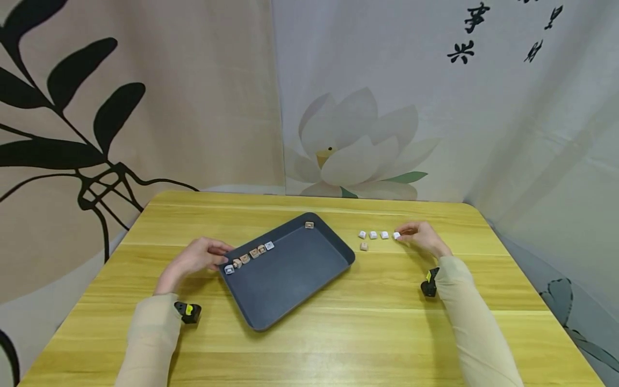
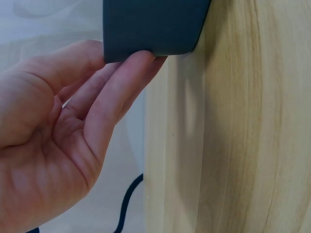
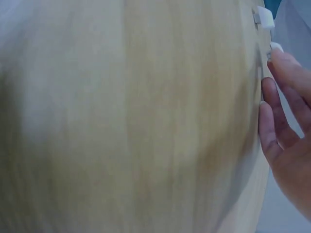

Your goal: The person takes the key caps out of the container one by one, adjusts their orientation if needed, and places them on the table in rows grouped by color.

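Observation:
My left hand [image 1: 200, 255] grips the left corner of a dark grey tray [image 1: 285, 285], thumb at its rim and fingers against its underside. That tray corner [image 2: 153, 29] fills the top of the left wrist view. A slanting row of small keycaps [image 1: 254, 253], some brown and some whitish, lies inside along the tray's far-left side. One more brown keycap [image 1: 309, 225] sits in the tray's far corner. To the right of the tray, my right hand [image 1: 419, 236] pinches a white keycap [image 1: 396, 236] at the right end of a short row of white keycaps [image 1: 373, 235].
A single brown keycap [image 1: 364, 246] lies on the wooden table [image 1: 367, 333], just in front of the white row. Behind the table hangs a printed curtain [image 1: 217, 107]. A small black wrist camera [image 1: 429, 283] sits on the right sleeve, another [image 1: 188, 312] on the left.

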